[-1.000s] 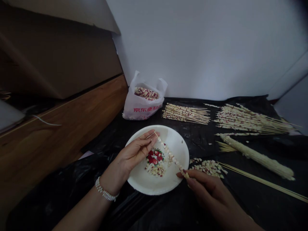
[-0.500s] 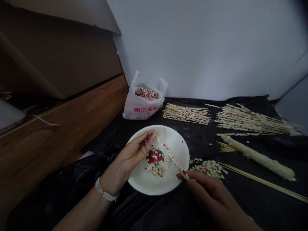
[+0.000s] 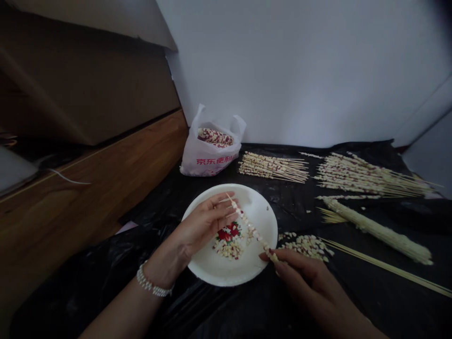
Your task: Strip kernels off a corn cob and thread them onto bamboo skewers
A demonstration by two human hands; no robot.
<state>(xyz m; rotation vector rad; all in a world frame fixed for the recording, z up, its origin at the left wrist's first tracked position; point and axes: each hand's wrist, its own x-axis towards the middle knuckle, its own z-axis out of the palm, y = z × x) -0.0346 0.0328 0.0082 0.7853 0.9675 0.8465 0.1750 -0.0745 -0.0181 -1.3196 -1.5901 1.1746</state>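
A skewer threaded with white and dark red kernels [image 3: 250,227] slants across a white bowl [image 3: 201,270]. Its lower right end is pinched between the thumb and fingers of my right hand [image 3: 310,282], at the bowl's right rim. Over the bowl's left side, my left hand [image 3: 205,221] has its fingers apart, palm turned up, beside the skewer's bare tip; nothing is gripped in it. Loose kernels [image 3: 229,249] lie on the bowl's bottom, by a red printed pattern.
Behind the bowl stands a plastic bag [image 3: 212,157] with corn cobs. Two bundles of threaded skewers [image 3: 271,167] [image 3: 360,174] lie back right. Nearer are a bare cob [image 3: 381,230], a kernel pile [image 3: 307,247] and bare sticks [image 3: 388,268]. A wooden board [image 3: 106,165] runs along the left.
My left hand's fingers have opened and spread off the skewer tip, which now shows free. The right hand still pinches the other end, nearly unmoved.
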